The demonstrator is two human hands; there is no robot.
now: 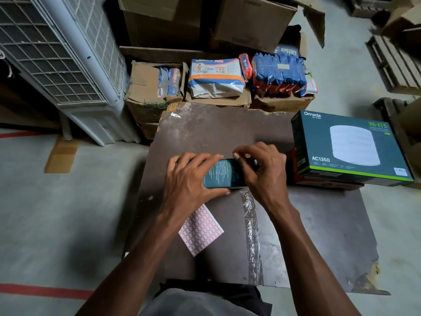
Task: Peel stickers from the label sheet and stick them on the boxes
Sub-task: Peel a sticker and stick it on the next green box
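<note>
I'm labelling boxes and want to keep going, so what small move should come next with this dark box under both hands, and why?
Probably press the sticker down flat. The right hand pinches something small and pale at the far edge of the small box, and the left hand grips that box steady on the table.

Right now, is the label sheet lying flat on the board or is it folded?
Flat. The label sheet lies spread on the board, its grid of stickers unbroken; the left hand's wrist covers one corner.
</note>
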